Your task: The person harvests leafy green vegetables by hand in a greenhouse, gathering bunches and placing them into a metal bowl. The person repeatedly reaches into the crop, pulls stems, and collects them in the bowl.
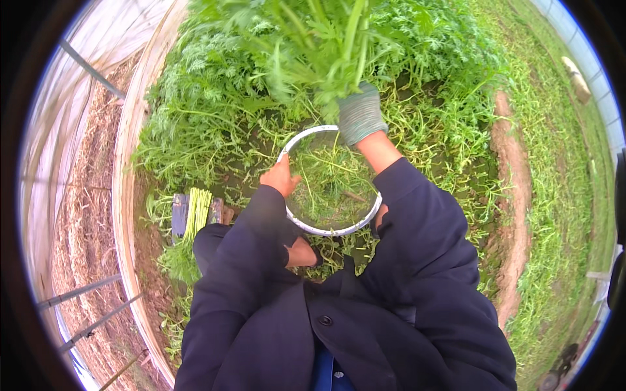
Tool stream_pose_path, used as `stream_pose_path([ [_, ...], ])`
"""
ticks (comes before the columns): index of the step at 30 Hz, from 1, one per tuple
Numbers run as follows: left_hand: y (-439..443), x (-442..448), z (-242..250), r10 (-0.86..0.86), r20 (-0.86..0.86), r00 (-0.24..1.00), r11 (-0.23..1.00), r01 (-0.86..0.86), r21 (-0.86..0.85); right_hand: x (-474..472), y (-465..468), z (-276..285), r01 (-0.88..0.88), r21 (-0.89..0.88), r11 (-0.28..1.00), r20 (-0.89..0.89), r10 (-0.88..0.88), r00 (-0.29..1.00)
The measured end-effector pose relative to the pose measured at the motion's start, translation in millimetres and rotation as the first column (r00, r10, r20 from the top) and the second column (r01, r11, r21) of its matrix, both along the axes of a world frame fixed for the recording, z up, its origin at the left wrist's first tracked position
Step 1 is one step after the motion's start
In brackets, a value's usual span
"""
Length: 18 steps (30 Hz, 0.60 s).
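Observation:
My right hand, in a grey-green knit glove, is closed around the stems of a large bunch of leafy greens with feathery leaves, raised above the far side of a round container with a white rim. Bare, my left hand rests at the container's left rim, its thumb pointing inward; how firmly it holds the rim cannot be told. Loose green stems and bits of leaf lie within the rim. The container stands on the ground between my feet.
A bundle of cut greens lies on a dark wooden block at the left. Standing greens fill the bed ahead. Plastic sheeting and metal poles border the left; a bare soil ridge runs along the right.

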<state>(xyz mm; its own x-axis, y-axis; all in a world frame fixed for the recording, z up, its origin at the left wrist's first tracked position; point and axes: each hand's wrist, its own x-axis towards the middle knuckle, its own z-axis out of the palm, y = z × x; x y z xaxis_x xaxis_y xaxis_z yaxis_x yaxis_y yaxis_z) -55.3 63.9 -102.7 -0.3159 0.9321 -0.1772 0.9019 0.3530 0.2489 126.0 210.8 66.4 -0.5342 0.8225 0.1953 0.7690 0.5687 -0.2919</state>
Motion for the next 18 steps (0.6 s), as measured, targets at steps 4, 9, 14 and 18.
stream_pose_path([
  [4,-5.4,1.4,32.1,0.107,-0.140,0.984,0.962,-0.067,0.265,8.1,16.2,-14.3,0.030,-0.293,0.956,-0.376,-0.144,0.915],
  [9,-8.3,17.1,41.2,0.108,0.021,0.994,0.965,-0.110,0.240,5.5,17.8,-8.7,0.102,-0.255,0.961,-0.277,-0.174,0.945],
  [14,-9.1,20.4,28.1,0.162,-0.025,0.987,0.972,-0.155,0.179,9.2,7.1,4.0,0.142,-0.315,0.938,-0.356,-0.256,0.899],
  [18,-15.4,13.4,21.2,0.261,0.038,0.965,0.867,-0.251,0.431,14.2,1.1,6.9,0.140,-0.232,0.963,-0.245,-0.197,0.949],
])
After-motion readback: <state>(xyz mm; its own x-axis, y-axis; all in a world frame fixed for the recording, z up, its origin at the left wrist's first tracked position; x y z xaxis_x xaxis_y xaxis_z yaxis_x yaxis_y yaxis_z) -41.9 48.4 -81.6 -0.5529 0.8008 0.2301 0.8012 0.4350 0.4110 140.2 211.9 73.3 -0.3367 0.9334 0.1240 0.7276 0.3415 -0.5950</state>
